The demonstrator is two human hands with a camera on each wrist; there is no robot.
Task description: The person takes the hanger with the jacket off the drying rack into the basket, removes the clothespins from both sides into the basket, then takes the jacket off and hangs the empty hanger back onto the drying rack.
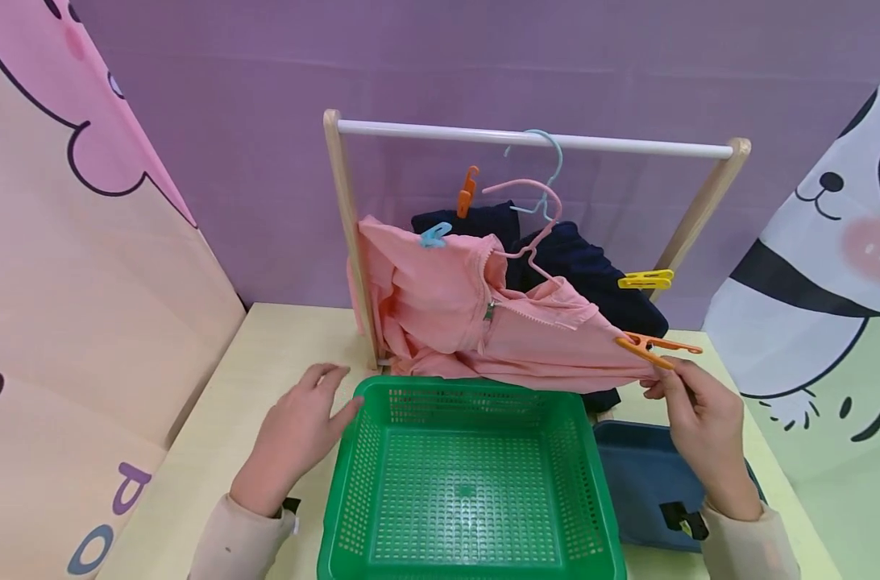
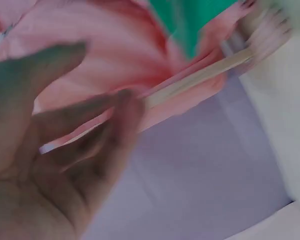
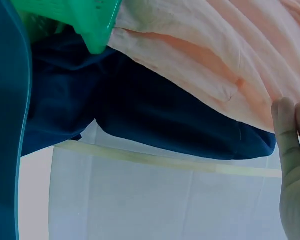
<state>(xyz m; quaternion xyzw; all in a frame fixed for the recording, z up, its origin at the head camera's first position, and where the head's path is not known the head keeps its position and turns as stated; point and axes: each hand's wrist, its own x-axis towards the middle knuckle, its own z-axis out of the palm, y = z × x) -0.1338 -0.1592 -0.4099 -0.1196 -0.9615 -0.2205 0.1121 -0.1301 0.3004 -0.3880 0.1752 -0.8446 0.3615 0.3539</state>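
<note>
A pink zip jacket (image 1: 469,314) hangs on a pink hanger (image 1: 534,217) in front of a wooden rack, its sleeve stretched out to the right. An orange clothespin (image 1: 653,345) is clipped on the sleeve end, and my right hand (image 1: 668,377) pinches that clothespin from below. My left hand (image 1: 295,431) lies with relaxed fingers on the table, its fingertips at the left corner of the green basket (image 1: 353,451). The left wrist view is blurred: it shows my left hand (image 2: 65,150) before the pink jacket (image 2: 115,40). In the right wrist view my fingers (image 3: 290,150) reach the jacket's hem (image 3: 215,45).
The rack's white rail (image 1: 628,146) carries a light blue hanger with a navy garment (image 1: 592,274). Blue (image 1: 434,234), orange (image 1: 467,192) and yellow (image 1: 645,279) pegs are clipped on the clothes. A dark blue tray (image 1: 643,475) lies right of the basket. Printed panels flank the table.
</note>
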